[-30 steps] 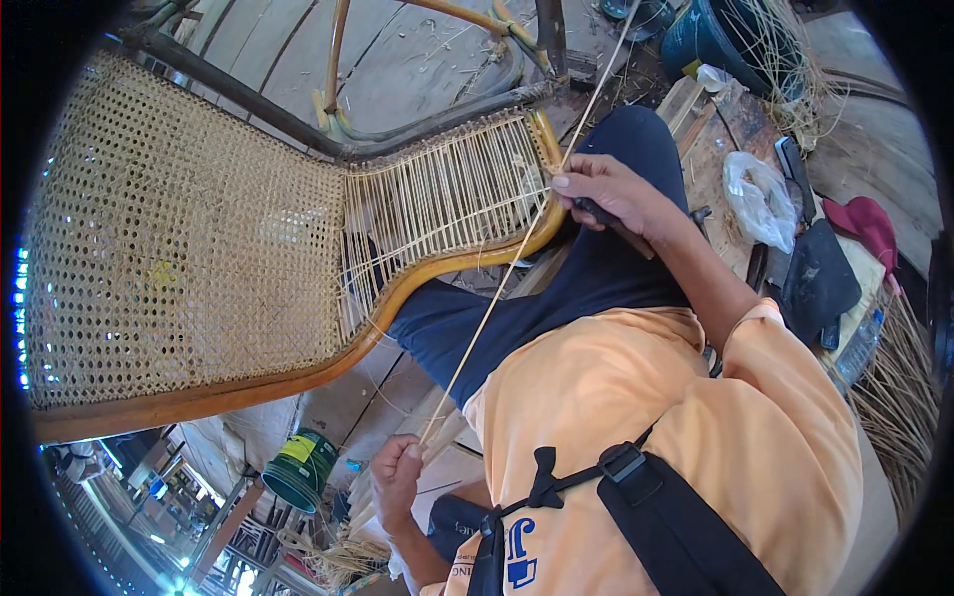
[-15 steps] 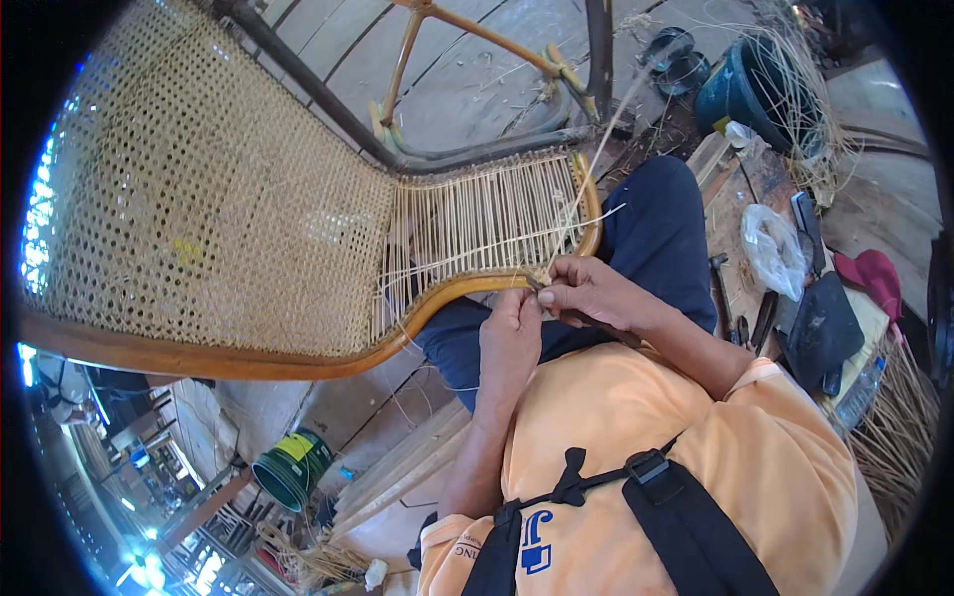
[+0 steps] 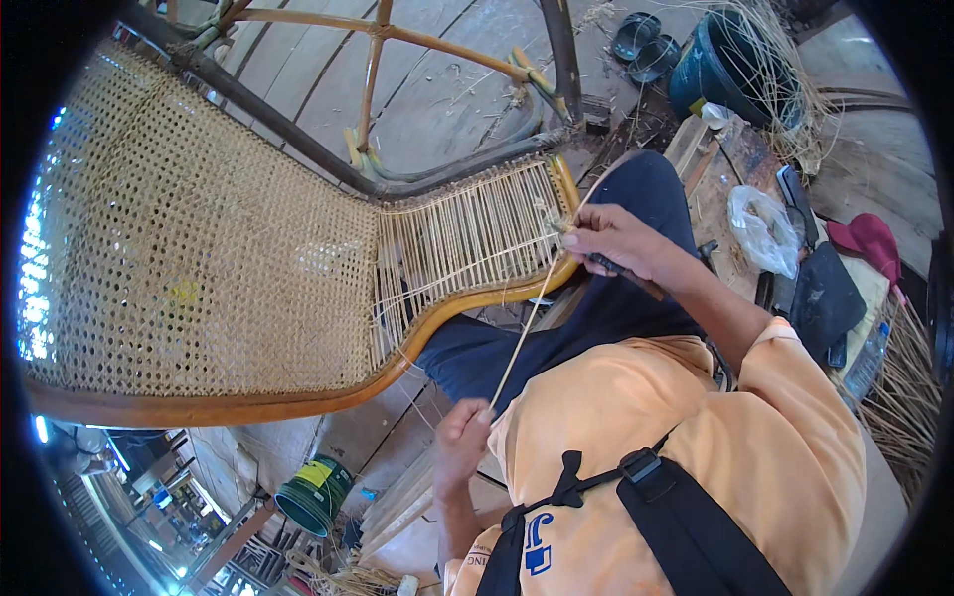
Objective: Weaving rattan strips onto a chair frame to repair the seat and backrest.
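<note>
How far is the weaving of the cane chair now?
Done: the large panel carries a full, dense lattice. In hand: the right hand holds a cane strand at the frame edge, and the left hand pulls its lower end. Left: the narrow section shows mainly parallel strands, with open gaps.

Cane strand [image 3: 527,328] between hands; woven chair [image 3: 199,258] left; bucket [image 3: 730,65] behind.
</note>
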Available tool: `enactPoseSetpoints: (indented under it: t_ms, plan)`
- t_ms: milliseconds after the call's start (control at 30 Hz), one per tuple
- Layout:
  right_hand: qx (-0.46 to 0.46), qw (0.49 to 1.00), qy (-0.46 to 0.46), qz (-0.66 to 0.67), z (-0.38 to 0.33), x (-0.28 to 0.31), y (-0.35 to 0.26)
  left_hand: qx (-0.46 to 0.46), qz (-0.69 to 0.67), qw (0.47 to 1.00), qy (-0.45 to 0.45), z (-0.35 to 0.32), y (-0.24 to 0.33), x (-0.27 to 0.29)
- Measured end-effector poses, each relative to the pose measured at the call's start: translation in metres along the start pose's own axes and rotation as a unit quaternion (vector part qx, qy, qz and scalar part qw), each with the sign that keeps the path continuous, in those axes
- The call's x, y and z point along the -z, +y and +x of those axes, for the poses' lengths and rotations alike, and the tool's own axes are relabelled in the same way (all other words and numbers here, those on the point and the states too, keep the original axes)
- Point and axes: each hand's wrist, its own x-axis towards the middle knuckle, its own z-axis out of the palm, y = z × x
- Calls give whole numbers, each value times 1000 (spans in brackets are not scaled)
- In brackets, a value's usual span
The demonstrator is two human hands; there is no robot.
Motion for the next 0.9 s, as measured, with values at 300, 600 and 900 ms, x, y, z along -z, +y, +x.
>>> enactPoseSetpoints:
  t_ms: [300,600,900]
  plan:
    - [-13,1000,8,-23,9,18,-5,27,-97,995,-1,-37,-27,44]
    - [38,963,239,-119,-24,70,-64,20,-99,983,153,-7,6,36]
    - [2,993,-70,-90,-7,-58,27,-119,-89,988,45,82,60,-76]
